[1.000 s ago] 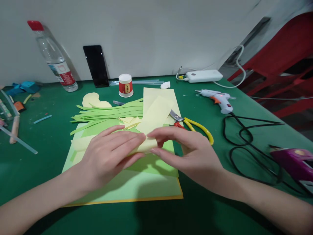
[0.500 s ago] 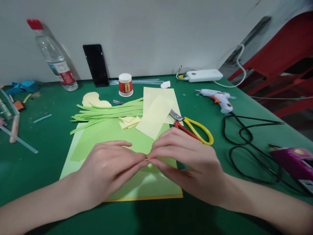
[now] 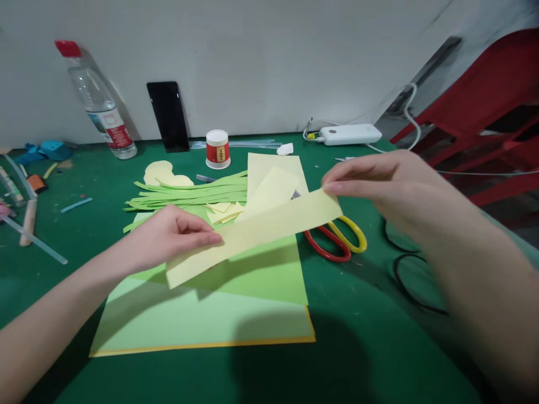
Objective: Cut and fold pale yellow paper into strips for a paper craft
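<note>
A long pale yellow paper strip hangs stretched out above the table, tilted up to the right. My left hand pinches it near its lower left part. My right hand pinches its upper right end, fingers pressed together. Under the strip lie green paper sheets stacked on a larger light green sheet with a yellow edge. Behind are several thin green paper strips, small yellow scraps and other pale yellow sheets.
Scissors with red and yellow handles lie right of the sheets. A water bottle, black phone, small red cup, power bank and black cable stand around. Glue sticks and tools lie far left. A red chair stands right.
The hands were close together over the green sheets with the yellow paper rolled small between them. They have moved apart, the right hand up and right, and the strip is drawn out flat.
</note>
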{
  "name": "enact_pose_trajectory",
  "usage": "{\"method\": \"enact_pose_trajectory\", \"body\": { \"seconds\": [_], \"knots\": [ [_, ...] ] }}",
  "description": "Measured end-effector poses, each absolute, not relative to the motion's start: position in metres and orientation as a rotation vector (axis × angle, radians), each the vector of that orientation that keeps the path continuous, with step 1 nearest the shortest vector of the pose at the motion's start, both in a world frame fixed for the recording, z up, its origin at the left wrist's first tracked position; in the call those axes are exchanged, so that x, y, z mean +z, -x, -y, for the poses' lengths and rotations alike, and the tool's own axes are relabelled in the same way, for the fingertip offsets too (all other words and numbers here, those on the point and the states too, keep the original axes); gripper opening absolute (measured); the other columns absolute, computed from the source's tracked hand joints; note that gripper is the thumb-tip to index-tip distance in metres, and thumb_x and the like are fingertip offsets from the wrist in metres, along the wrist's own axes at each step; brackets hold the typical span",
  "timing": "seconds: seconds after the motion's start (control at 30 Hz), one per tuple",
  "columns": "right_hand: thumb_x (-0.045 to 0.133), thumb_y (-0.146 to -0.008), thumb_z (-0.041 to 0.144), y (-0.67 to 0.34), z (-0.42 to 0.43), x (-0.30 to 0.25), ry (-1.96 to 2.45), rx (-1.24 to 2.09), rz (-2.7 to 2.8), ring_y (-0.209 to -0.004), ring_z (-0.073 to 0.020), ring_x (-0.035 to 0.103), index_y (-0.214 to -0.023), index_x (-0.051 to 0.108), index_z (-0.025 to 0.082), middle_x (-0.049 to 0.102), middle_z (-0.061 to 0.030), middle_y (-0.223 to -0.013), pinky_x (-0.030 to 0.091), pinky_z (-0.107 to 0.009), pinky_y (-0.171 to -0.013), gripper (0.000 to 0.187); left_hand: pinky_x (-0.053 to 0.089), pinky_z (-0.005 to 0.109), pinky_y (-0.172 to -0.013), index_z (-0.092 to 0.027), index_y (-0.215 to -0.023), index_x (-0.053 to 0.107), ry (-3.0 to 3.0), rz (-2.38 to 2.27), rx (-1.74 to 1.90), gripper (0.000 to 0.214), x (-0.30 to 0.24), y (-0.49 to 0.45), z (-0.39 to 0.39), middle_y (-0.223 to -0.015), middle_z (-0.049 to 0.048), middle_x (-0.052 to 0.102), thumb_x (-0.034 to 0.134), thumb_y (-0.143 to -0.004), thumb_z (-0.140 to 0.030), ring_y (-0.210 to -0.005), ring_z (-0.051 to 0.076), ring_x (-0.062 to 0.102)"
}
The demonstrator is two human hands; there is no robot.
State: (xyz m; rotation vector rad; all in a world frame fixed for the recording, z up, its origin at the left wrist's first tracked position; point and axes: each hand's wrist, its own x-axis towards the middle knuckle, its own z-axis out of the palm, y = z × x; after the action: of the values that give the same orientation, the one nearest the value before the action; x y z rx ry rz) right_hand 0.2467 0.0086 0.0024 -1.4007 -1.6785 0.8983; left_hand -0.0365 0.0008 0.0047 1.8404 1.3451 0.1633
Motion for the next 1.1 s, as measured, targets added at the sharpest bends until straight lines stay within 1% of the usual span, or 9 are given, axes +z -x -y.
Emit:
{"method": "enact_pose_trajectory", "body": {
  "seconds": [0.13,0.23,0.33,0.43,0.6,0.77,0.87,1.0,1.1],
  "knots": [
    [0.064,-0.070,0.024,-0.260,-0.021,-0.001,1.548,0.793,1.733,-0.075,-0.0190,0.061,-0.067,0.067,0.021,0.069,-0.0044,-0.076,0.045,-0.035,-0.074,0.005,0.018,0.020,-0.039,-0.016,-0.064,0.068,-1.835,-1.375,0.146,0.033,0.001,0.037,-0.005,-0.047,-0.0036,0.035,0.056,-0.072,-0.046,-0.043,0.007,0.026],
    [0.059,-0.074,0.028,-0.249,-0.018,-0.003,1.635,0.550,1.925,-0.086,-0.0246,0.061,-0.079,0.067,0.021,0.069,-0.0075,-0.091,0.046,-0.038,-0.076,0.011,0.016,0.020,-0.038,-0.016,-0.067,0.069,-1.835,-1.326,0.098,0.035,-0.004,0.034,-0.003,-0.047,-0.0042,0.031,0.054,-0.074,-0.047,-0.042,0.007,0.023],
    [0.054,-0.078,0.026,-0.227,-0.003,-0.007,1.405,0.364,2.130,-0.092,-0.0225,0.060,-0.091,0.064,0.019,0.067,-0.0066,-0.099,0.046,-0.036,-0.081,0.018,0.015,0.020,-0.038,-0.015,-0.071,0.069,-1.837,-1.244,0.063,0.036,-0.009,0.028,0.001,-0.047,-0.0047,0.029,0.052,-0.076,-0.046,-0.042,0.007,0.021],
    [0.053,-0.080,0.026,-0.204,0.018,-0.013,1.175,0.560,2.291,-0.091,-0.0170,0.060,-0.091,0.064,0.017,0.068,-0.0042,-0.096,0.045,-0.029,-0.081,0.018,0.015,0.020,-0.038,-0.014,-0.070,0.068,-1.821,-1.179,0.029,0.038,-0.014,0.023,0.009,-0.048,-0.0051,0.027,0.049,-0.079,-0.046,-0.043,0.007,0.020],
    [0.055,-0.079,0.025,-0.186,0.033,-0.019,1.122,0.735,2.375,-0.080,-0.0143,0.059,-0.084,0.066,0.016,0.066,-0.0029,-0.082,0.044,-0.025,-0.067,0.015,0.017,0.019,-0.039,-0.013,-0.068,0.066,-1.847,-1.074,0.041,0.039,-0.016,0.018,0.023,-0.047,-0.0058,0.028,0.046,-0.082,-0.044,-0.043,0.006,0.022],
    [0.055,-0.078,0.017,-0.189,0.030,-0.010,1.149,0.878,2.369,-0.065,-0.0090,0.057,-0.069,0.064,0.016,0.065,0.0002,-0.071,0.041,-0.020,-0.059,0.013,0.025,0.018,-0.040,-0.015,-0.074,0.068,-1.934,-1.075,0.074,0.038,-0.009,0.017,0.026,-0.047,-0.0039,0.043,0.045,-0.083,-0.042,-0.043,0.006,0.031],
    [0.053,-0.078,0.016,-0.195,0.030,-0.005,1.259,0.741,2.392,-0.064,-0.0115,0.059,-0.070,0.064,0.017,0.067,-0.0007,-0.071,0.040,-0.022,-0.058,0.014,0.033,0.019,-0.043,-0.016,-0.074,0.069,-1.948,-1.130,0.083,0.035,-0.002,0.020,0.020,-0.053,-0.0007,0.060,0.045,-0.083,-0.040,-0.045,0.009,0.046],
    [0.047,-0.081,0.017,-0.203,0.029,-0.005,1.343,0.458,2.424,-0.057,-0.0134,0.059,-0.070,0.066,0.019,0.067,-0.0014,-0.065,0.036,-0.024,-0.052,0.022,0.041,0.021,-0.048,-0.017,-0.068,0.068,-2.045,-1.325,0.177,0.030,0.004,0.031,0.007,-0.065,0.0013,0.069,0.049,-0.081,-0.037,-0.054,0.014,0.059],
    [0.045,-0.083,0.019,-0.202,0.029,-0.008,1.342,0.365,2.454,-0.057,-0.0142,0.059,-0.070,0.066,0.019,0.067,-0.0024,-0.064,0.034,-0.024,-0.050,0.024,0.048,0.024,-0.063,-0.018,-0.091,0.065,-2.118,-1.406,0.462,0.025,0.001,0.033,0.006,-0.090,0.0026,0.070,0.043,-0.084,-0.027,-0.076,0.017,0.064]
  ]
}}
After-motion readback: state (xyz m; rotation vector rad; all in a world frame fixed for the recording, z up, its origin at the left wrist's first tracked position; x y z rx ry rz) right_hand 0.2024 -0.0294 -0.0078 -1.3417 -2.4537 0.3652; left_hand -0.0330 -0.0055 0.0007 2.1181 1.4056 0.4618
